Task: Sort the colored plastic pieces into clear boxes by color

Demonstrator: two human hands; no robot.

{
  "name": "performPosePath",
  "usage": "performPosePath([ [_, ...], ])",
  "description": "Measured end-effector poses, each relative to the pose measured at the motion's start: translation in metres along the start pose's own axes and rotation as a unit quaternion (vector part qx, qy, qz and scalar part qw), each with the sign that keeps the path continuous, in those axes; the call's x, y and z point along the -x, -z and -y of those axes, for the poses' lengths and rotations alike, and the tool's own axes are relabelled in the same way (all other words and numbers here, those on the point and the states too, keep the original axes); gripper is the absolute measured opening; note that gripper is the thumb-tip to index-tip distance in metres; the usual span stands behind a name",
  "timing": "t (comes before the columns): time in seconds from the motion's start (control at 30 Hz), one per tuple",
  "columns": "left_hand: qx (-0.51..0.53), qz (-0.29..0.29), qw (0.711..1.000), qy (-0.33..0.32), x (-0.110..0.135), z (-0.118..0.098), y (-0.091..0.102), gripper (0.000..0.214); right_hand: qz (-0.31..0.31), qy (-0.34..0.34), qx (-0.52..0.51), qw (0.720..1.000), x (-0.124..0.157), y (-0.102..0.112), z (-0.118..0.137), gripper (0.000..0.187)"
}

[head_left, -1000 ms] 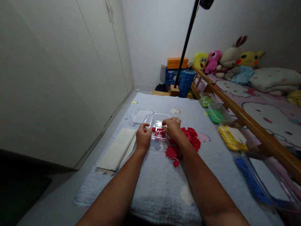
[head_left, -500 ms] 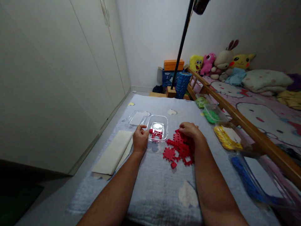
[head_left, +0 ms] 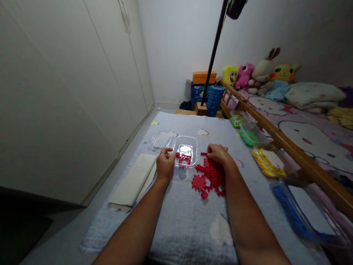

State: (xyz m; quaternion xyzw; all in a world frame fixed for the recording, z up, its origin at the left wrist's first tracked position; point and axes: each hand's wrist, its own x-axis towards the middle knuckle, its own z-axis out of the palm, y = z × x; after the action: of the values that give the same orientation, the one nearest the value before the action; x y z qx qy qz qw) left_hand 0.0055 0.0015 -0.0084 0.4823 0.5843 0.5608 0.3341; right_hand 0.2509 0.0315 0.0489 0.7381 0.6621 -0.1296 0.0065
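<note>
On the blanket (head_left: pixel 187 224), mid-scene, my left hand (head_left: pixel 165 166) rests at the near left corner of the clear tray (head_left: pixel 194 141); its grip is pinched on the tray's rim, thumb on top. A few red parts (head_left: pixel 184 159) lie inside the tray at its near end.

My right hand (head_left: pixel 218 154) is just right of the tray, over the far edge of the red pile (head_left: pixel 209 176). Its grip is pressed together on one red piece (head_left: pixel 204 154), which juts left toward the tray and is held clear of the blanket.

A clear lid (head_left: pixel 161 140) lies left of the tray, far of a white pad (head_left: pixel 134 179). Boxes of green (head_left: pixel 249 136), yellow (head_left: pixel 266 162) and blue (head_left: pixel 292 210) parts line the right edge, along the bed rail (head_left: pixel 298 151).
</note>
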Motion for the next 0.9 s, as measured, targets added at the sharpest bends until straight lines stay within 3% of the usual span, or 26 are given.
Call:
performPosePath([
  [0.13, -0.005, 0.0, 1.0, 0.002, -0.001, 0.003, 0.0, 0.022, -0.065, 0.018, -0.082, 0.994, 0.002, 0.012, -0.006, 0.01],
  [0.27, -0.004, -0.003, 1.0, 0.001, -0.001, 0.004, -0.001, 0.021, -0.122, 0.11, -0.178, 0.97, 0.007, 0.02, 0.008, 0.007],
  [0.43, 0.006, 0.0, 1.0, 0.004, -0.001, 0.001, -0.001, 0.021, -0.148, 0.166, -0.127, 0.967, 0.014, 0.007, 0.05, 0.005],
  [0.63, 0.003, 0.003, 1.0, -0.002, -0.001, 0.0, 0.0, 0.019, -0.15, 0.149, -0.054, 0.976, 0.019, -0.011, 0.077, 0.013],
  [0.77, 0.003, 0.003, 1.0, -0.004, -0.001, 0.002, 0.0, 0.019, -0.16, 0.126, -0.083, 0.976, 0.016, -0.002, 0.063, 0.018],
  [0.9, -0.003, 0.002, 1.0, -0.003, 0.0, 0.001, 0.0, 0.02, -0.173, 0.065, -0.105, 0.977, 0.011, 0.02, 0.024, 0.02],
])
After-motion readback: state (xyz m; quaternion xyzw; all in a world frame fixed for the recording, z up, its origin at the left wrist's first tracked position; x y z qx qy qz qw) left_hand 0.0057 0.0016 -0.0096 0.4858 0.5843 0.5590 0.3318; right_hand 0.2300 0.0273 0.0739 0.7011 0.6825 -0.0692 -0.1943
